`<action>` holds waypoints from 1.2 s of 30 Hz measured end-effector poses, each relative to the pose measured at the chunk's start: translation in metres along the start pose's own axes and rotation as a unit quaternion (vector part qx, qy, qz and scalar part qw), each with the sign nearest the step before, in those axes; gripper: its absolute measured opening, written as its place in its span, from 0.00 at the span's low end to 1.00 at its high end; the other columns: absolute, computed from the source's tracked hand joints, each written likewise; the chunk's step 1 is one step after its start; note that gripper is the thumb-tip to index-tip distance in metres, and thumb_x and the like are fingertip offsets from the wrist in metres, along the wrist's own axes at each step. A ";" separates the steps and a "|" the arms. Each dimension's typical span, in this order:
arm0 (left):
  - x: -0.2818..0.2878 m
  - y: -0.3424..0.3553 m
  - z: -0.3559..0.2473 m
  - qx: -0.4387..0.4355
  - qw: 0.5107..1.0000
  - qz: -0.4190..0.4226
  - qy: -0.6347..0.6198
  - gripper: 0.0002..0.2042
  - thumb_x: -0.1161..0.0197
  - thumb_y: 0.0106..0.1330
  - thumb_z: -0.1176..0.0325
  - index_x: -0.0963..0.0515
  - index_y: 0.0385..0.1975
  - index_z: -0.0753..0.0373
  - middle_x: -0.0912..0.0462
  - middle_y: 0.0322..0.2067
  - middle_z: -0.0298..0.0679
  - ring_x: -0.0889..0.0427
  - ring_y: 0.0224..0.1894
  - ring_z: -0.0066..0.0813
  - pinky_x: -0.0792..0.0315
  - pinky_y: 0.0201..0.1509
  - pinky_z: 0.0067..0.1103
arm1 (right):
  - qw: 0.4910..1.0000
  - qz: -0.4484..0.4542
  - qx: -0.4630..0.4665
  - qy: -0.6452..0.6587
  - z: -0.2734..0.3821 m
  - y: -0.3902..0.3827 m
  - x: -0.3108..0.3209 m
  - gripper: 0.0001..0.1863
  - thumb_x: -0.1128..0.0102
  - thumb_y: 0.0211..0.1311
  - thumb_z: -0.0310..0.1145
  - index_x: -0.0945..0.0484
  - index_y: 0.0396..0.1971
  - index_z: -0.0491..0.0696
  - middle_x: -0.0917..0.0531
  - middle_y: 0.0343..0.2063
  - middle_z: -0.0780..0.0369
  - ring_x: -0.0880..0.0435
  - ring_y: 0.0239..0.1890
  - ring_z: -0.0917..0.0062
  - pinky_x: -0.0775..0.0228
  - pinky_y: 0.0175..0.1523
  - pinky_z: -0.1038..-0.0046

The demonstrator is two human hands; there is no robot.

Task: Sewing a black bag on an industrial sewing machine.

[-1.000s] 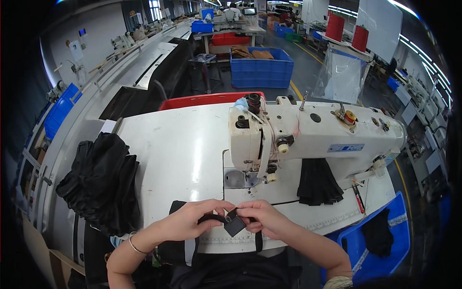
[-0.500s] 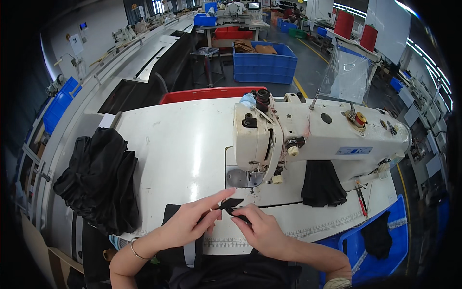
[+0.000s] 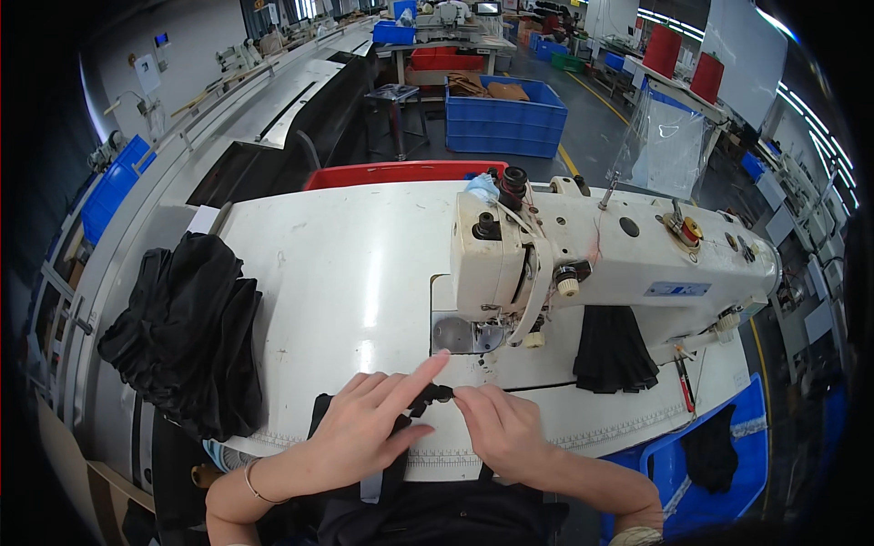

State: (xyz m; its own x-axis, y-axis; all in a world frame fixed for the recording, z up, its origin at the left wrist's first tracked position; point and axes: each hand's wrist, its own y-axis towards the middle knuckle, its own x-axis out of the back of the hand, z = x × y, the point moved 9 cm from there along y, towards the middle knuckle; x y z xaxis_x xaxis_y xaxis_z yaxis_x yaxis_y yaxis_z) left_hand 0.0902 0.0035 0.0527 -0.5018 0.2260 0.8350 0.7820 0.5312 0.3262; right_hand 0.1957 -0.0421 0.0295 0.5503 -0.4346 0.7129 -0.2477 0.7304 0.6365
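A small black fabric strip (image 3: 430,397) is stretched between my hands, in front of the sewing machine (image 3: 619,246). The thumb and fingers of my right hand (image 3: 508,431) pinch its right end. My left hand (image 3: 369,428) is at its other end, with index finger and thumb spread apart; the strip passes behind that hand, and whether the hidden fingers touch it does not show. Just beyond my left fingertip is the machine's metal needle plate (image 3: 452,336). More black fabric (image 3: 320,409) lies under my left hand and over the table's front edge.
A heap of black fabric (image 3: 187,337) occupies the table's left side. Folded black pieces (image 3: 614,350) lie under the machine arm, near a red-and-black pen-like tool (image 3: 685,382). A blue bin (image 3: 751,455) stands at the right; a red bin (image 3: 401,173) sits behind the table.
My left thumb and index finger have spread apart, and that hand has turned more back-up. My right hand has shifted slightly right, its fingers now at the strip's end. The view has shifted slightly.
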 end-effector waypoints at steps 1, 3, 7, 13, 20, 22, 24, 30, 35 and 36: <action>-0.003 -0.006 0.005 0.048 0.998 -0.017 -0.042 0.45 0.28 0.52 0.71 0.47 0.69 0.66 0.28 0.35 0.45 0.27 0.33 0.38 0.29 0.39 0.29 | 1.000 -0.014 0.001 0.004 0.001 0.000 0.004 0.15 0.37 0.56 0.23 0.26 0.42 0.35 0.20 0.29 0.56 0.17 0.27 0.71 0.25 0.30 0.74; -0.011 -0.018 -0.002 0.054 0.997 -0.045 -0.011 0.52 0.24 0.45 0.70 0.55 0.68 0.74 0.29 0.40 0.52 0.28 0.38 0.41 0.29 0.39 0.30 | 0.999 -0.040 0.009 0.008 0.004 0.003 0.011 0.15 0.36 0.55 0.21 0.26 0.42 0.34 0.20 0.26 0.57 0.18 0.25 0.72 0.26 0.27 0.74; -0.023 -0.042 -0.014 0.051 0.990 -0.098 0.088 0.37 0.33 0.49 0.78 0.43 0.61 0.73 0.27 0.37 0.51 0.25 0.35 0.43 0.27 0.35 0.31 | 0.996 -0.075 0.033 -0.017 0.008 0.009 0.020 0.15 0.35 0.55 0.20 0.27 0.42 0.33 0.21 0.22 0.59 0.19 0.20 0.73 0.28 0.24 0.75; -0.004 -0.056 0.003 0.135 0.987 -0.086 -0.004 0.17 0.40 0.55 0.84 0.29 0.46 0.69 0.26 0.33 0.43 0.22 0.31 0.34 0.26 0.34 0.22 | 0.995 -0.077 0.045 -0.034 0.016 0.016 0.029 0.16 0.37 0.55 0.20 0.27 0.44 0.32 0.21 0.22 0.59 0.22 0.19 0.74 0.30 0.23 0.77; 0.003 -0.061 0.034 0.324 0.779 0.037 -0.536 0.15 0.50 0.66 0.83 0.26 0.51 0.70 0.19 0.39 0.34 0.24 0.41 0.14 0.31 0.48 0.14 | 0.912 0.116 -0.193 0.343 -0.006 0.013 0.007 0.24 0.53 0.60 0.14 0.32 0.59 0.38 0.24 0.37 0.57 0.24 0.33 0.76 0.30 0.37 0.77; 0.006 -0.055 0.022 0.276 0.787 0.058 -0.548 0.13 0.47 0.67 0.80 0.25 0.50 0.70 0.20 0.40 0.33 0.24 0.41 0.15 0.31 0.48 0.15 | 0.908 0.087 -0.176 0.370 0.000 0.019 0.016 0.24 0.54 0.65 0.18 0.33 0.62 0.44 0.24 0.37 0.61 0.28 0.30 0.81 0.34 0.37 0.79; 0.006 -0.053 0.014 0.249 0.795 0.063 -0.549 0.11 0.43 0.68 0.78 0.24 0.49 0.70 0.21 0.39 0.32 0.24 0.42 0.15 0.31 0.48 0.15 | 0.898 0.102 -0.175 0.390 0.006 0.023 0.020 0.24 0.53 0.68 0.20 0.33 0.64 0.47 0.25 0.37 0.63 0.30 0.29 0.84 0.36 0.37 0.81; 0.016 -0.048 0.008 0.191 0.897 0.074 -0.392 0.11 0.34 0.63 0.73 0.20 0.45 0.65 0.25 0.33 0.34 0.25 0.37 0.21 0.31 0.43 0.20 | 0.801 0.275 -0.261 0.464 0.018 0.009 0.014 0.20 0.50 0.71 0.27 0.27 0.61 0.51 0.28 0.33 0.66 0.30 0.36 0.85 0.34 0.41 0.81; 0.017 -0.042 0.000 0.168 0.920 0.112 -0.337 0.10 0.32 0.61 0.71 0.20 0.41 0.65 0.27 0.31 0.36 0.27 0.35 0.25 0.33 0.41 0.21 | 0.717 0.266 -0.285 0.578 0.022 0.004 -0.002 0.16 0.55 0.72 0.24 0.24 0.55 0.47 0.27 0.35 0.65 0.29 0.36 0.85 0.34 0.43 0.82; 0.018 -0.041 -0.004 0.151 0.925 0.119 -0.327 0.10 0.32 0.61 0.71 0.21 0.40 0.66 0.28 0.30 0.36 0.27 0.35 0.25 0.33 0.41 0.21 | 0.759 0.227 -0.250 0.557 0.019 0.009 0.002 0.16 0.56 0.72 0.23 0.23 0.53 0.46 0.27 0.37 0.64 0.29 0.36 0.84 0.34 0.43 0.81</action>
State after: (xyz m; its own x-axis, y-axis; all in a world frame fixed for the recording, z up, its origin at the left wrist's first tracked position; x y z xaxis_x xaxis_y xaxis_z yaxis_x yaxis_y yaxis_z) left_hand 0.0502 -0.0172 0.0559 -0.5226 0.7595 0.3874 0.8095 0.5846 -0.0541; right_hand 0.1796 -0.0469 0.0424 0.9007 0.4324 -0.0428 -0.4324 0.9016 0.0098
